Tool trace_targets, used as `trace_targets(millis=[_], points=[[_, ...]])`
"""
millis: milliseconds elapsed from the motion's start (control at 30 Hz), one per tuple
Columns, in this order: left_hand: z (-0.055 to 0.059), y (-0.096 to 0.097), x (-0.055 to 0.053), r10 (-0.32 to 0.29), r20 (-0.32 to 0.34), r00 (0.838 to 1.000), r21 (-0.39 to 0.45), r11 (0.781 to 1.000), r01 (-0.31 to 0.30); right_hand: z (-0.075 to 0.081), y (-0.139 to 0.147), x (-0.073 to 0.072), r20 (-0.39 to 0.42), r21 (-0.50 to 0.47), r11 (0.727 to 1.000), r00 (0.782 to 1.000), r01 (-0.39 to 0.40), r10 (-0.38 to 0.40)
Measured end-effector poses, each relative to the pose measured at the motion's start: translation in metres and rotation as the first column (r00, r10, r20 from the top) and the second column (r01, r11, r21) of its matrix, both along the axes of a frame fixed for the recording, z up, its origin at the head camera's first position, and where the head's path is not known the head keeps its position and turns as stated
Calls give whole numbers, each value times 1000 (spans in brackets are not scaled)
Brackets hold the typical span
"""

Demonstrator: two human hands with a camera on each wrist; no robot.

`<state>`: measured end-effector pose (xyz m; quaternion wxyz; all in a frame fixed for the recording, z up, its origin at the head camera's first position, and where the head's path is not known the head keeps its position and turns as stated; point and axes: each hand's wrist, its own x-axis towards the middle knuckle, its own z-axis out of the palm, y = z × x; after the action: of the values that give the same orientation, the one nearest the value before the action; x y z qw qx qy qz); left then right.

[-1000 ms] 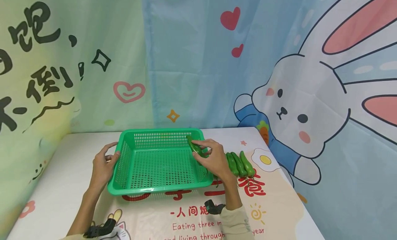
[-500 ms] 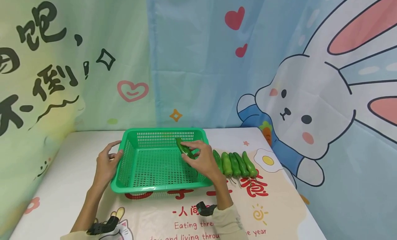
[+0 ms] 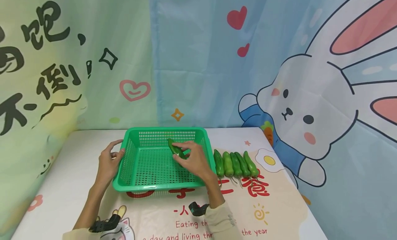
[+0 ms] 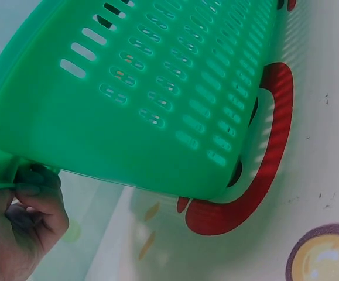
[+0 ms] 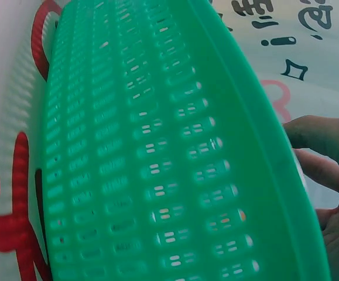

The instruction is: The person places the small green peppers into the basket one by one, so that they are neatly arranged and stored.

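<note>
A green slotted plastic basket [image 3: 161,188] stands on the table in the head view. At its left side my left hand [image 3: 108,163] grips the rim; the left wrist view shows curled fingers [image 4: 47,202] under the rim's corner. My right hand [image 3: 194,161] is over the inside of the basket and pinches a green chili pepper [image 3: 176,148] between thumb and fingers, its tip pointing up and left. In the right wrist view the basket wall [image 5: 140,146] covers most of the picture and hides the pepper, with my right hand's fingers [image 5: 324,137] behind the rim.
Several green chili peppers [image 3: 236,164] lie side by side in a row just right of the basket. They rest on a printed tablecloth [image 3: 263,216] with red characters and a fried egg. A patterned curtain [image 3: 192,60] with a rabbit hangs behind the table.
My right hand has carried the pepper leftward from the basket's right side toward its middle. The row of peppers at right is now less covered by the hand. My left hand keeps its grip.
</note>
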<state>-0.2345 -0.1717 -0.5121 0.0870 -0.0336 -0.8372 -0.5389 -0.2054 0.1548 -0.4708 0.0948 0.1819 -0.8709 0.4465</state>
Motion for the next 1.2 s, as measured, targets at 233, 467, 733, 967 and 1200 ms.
trace_targets(millis=[233, 467, 733, 967, 1200], points=[[1, 0, 0, 4, 11, 1000, -4, 1000, -4, -4, -14, -4, 17, 27, 999, 1000, -23, 23], [-1, 1, -1, -7, 0, 1000, 7, 1000, 7, -8, -25, -7, 39, 46, 998, 998, -51, 49], [0, 1, 0, -3, 9, 1000, 11, 1000, 3, -9, -38, -8, 58, 65, 995, 996, -70, 66], [0, 1, 0, 0, 4, 1000, -2, 1000, 0, -8, -48, -9, 97, 56, 994, 991, -96, 90], [0, 1, 0, -2, 5, 1000, 2, 1000, 2, -10, -57, -10, 120, 66, 992, 988, -104, 96]])
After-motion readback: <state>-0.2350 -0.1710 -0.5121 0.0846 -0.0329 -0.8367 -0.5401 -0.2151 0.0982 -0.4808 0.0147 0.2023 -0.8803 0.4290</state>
